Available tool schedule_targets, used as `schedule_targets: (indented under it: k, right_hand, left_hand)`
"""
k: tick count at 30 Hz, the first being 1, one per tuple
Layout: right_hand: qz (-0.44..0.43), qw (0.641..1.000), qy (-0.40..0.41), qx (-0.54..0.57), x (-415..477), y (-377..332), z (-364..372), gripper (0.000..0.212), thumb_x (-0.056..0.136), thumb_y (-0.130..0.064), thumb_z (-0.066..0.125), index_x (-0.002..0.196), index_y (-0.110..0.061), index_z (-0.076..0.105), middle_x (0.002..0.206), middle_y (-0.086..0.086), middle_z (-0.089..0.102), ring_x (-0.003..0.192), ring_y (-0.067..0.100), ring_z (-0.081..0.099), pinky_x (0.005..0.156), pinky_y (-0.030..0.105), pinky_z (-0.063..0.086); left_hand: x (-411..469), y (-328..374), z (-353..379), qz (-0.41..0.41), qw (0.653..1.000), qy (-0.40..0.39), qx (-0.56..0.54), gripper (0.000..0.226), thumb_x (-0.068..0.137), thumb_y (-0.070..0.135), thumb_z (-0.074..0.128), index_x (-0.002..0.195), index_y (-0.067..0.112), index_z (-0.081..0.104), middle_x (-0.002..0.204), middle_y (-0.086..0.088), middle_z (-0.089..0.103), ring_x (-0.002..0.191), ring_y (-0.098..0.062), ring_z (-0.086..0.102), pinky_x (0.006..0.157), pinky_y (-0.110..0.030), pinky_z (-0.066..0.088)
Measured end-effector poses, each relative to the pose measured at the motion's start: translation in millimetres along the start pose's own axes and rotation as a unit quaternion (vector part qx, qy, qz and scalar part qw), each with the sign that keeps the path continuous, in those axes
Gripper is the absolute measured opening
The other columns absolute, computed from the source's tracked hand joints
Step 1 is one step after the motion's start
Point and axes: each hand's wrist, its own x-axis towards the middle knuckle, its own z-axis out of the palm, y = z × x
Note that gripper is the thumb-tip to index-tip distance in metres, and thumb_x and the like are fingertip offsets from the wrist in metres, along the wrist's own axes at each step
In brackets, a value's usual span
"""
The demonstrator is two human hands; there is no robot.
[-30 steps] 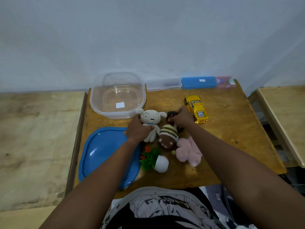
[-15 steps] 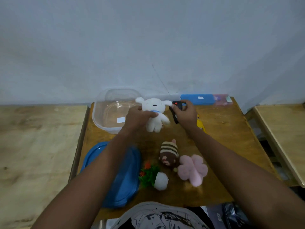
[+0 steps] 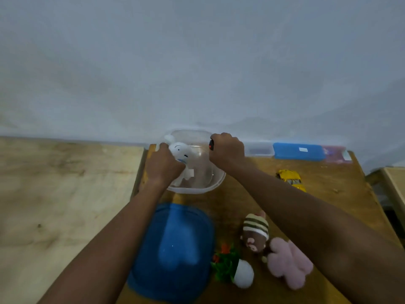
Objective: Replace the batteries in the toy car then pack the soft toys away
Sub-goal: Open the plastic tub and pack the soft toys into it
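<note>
Packing step, I judge: at the clear tub (image 3: 197, 190) my left hand (image 3: 163, 166) grips the white plush dog (image 3: 180, 150), my right hand (image 3: 226, 150) curls round a small black toy (image 3: 211, 145) above the rim. Next, I release both inside.

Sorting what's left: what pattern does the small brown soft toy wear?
Brown and cream stripes across the small brown soft toy, head view.

The dog (image 3: 180, 151) is white, the car (image 3: 290, 178) yellow, the lid (image 3: 175, 249) blue. The striped toy (image 3: 256, 227) is brown and cream, the flower (image 3: 287, 260) pink.
</note>
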Motion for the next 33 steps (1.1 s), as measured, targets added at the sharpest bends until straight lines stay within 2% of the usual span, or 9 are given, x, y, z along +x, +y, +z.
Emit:
schedule_targets:
  k: [4,6,10,14,19,21,26,30,33]
  right_hand:
    - [0.003,0.999,-0.034,0.006,17.6,-13.0,18.2,0.009,0.085,-0.011,0.053,0.084,-0.017,0.047,0.079,0.003,0.045,0.068,0.028,0.052,0.058,0.032,0.035]
    - [-0.001,0.999,-0.034,0.0,25.0,-11.8,28.3,0.007,0.087,-0.011,0.051,0.089,-0.018,0.05,0.081,0.005,0.051,0.075,0.03,0.058,0.059,0.032,0.034]
    - [-0.068,0.989,-0.017,-0.129,37.5,-8.7,44.6,0.017,0.088,-0.013,0.05,0.099,-0.015,0.063,0.085,0.008,0.07,0.101,0.033,0.052,0.073,0.038,0.033]
    - [-0.074,0.985,-0.01,-0.157,44.9,-3.0,56.5,0.015,0.089,-0.018,0.05,0.092,-0.016,0.064,0.081,0.005,0.072,0.101,0.03,0.048,0.077,0.041,0.029]
    - [-0.06,0.989,0.016,-0.135,39.9,3.7,57.0,0.028,0.088,-0.033,0.053,0.109,-0.02,0.067,0.103,0.002,0.068,0.103,0.028,0.048,0.078,0.04,0.027]
    - [-0.042,0.994,0.037,-0.089,30.6,6.8,51.2,0.033,0.085,-0.039,0.057,0.113,-0.023,0.066,0.108,0.0,0.067,0.103,0.027,0.048,0.079,0.039,0.029]
    - [-0.006,0.996,0.084,-0.009,-11.0,24.8,35.8,0.038,0.083,-0.044,0.061,0.117,-0.026,0.064,0.113,-0.002,0.065,0.103,0.025,0.052,0.08,0.039,0.036]
    - [0.027,0.995,0.086,0.036,-44.2,43.6,29.4,0.042,0.084,-0.042,0.063,0.123,-0.025,0.063,0.119,-0.001,0.064,0.11,0.023,0.053,0.086,0.041,0.043]
    - [0.041,0.995,0.07,0.059,-69.9,58.7,22.7,0.045,0.086,-0.041,0.063,0.128,-0.025,0.06,0.126,0.001,0.061,0.116,0.025,0.053,0.093,0.044,0.045]
  left_hand:
    - [9.2,-5.7,12.8,0.017,1.0,-0.003,0.005,0.064,0.078,0.02,0.072,0.134,0.01,0.042,0.11,-0.015,0.064,0.099,-0.037,0.064,0.073,-0.036,0.05]
    - [15.5,-9.7,19.7,0.018,1.0,-0.001,0.008,0.068,0.078,0.015,0.068,0.139,0.013,0.038,0.109,-0.015,0.065,0.097,-0.036,0.064,0.07,-0.036,0.051]
    - [25.3,-18.6,30.4,0.036,0.999,0.001,0.016,0.068,0.084,0.01,0.063,0.145,0.016,0.033,0.114,-0.015,0.064,0.098,-0.035,0.064,0.075,-0.041,0.054]
    - [29.3,-20.8,35.2,0.068,0.994,0.002,0.087,0.067,0.092,0.014,0.059,0.152,0.012,0.027,0.116,-0.018,0.062,0.095,-0.035,0.064,0.072,-0.04,0.051]
    - [25.6,-20.1,35.0,0.092,0.981,0.003,0.173,0.076,0.097,0.016,0.052,0.158,0.007,0.009,0.114,-0.017,0.063,0.096,-0.032,0.065,0.066,-0.034,0.039]
    - [21.9,-17.1,32.3,0.094,0.971,-0.001,0.218,0.068,0.097,0.02,0.051,0.155,0.009,0.019,0.116,-0.014,0.063,0.096,-0.03,0.065,0.064,-0.032,0.037]
    - [2.3,-3.4,27.6,0.115,0.955,0.055,0.267,0.042,0.09,0.025,0.058,0.13,0.015,0.051,0.12,-0.009,0.062,0.089,-0.028,0.066,0.056,-0.03,0.032]
    - [-23.1,8.5,34.0,0.163,0.968,0.096,0.167,0.038,0.076,0.025,0.067,0.113,0.014,0.066,0.104,-0.006,0.07,0.096,-0.031,0.065,0.059,-0.033,0.045]
    - [-48.2,20.5,43.9,0.206,0.965,0.104,0.122,0.035,0.074,0.023,0.068,0.107,0.013,0.069,0.101,-0.006,0.072,0.1,-0.03,0.062,0.066,-0.038,0.053]
